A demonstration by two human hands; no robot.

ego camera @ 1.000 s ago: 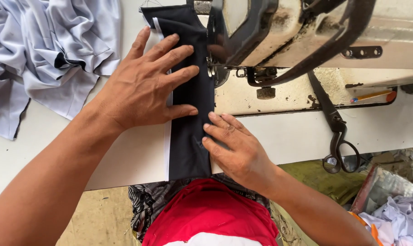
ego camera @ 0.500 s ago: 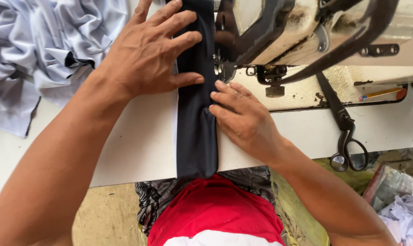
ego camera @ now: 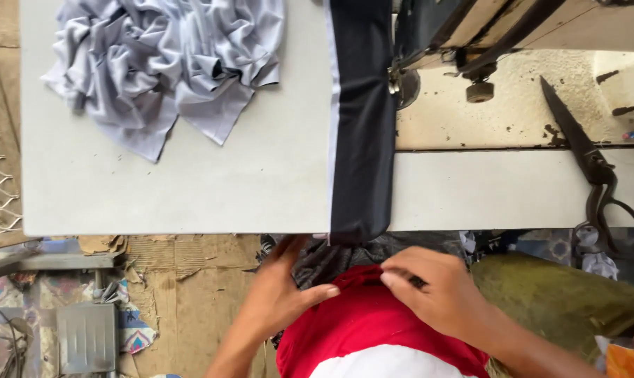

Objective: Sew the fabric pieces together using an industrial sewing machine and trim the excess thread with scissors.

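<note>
White surface [ego camera: 191, 189] of a sewing station fills the view, with a sewing machine [ego camera: 457, 42] at the upper right, black shears [ego camera: 590, 168] lying to the right, and a crumpled grey cloth [ego camera: 170, 63] at the upper left. A dark strip [ego camera: 359, 119] with a pale left edge runs from under the machine head straight down and hangs over the near edge; judged from that, it sits fed under the needle area, with its lower end not yet through. Neither hand touches it. Below the edge, at the lap, the left hand [ego camera: 285, 297] rests open beside red fabric [ego camera: 373, 329], while the right hand [ego camera: 436, 290] pinches the top of it, just below the strip's hanging end.
</note>
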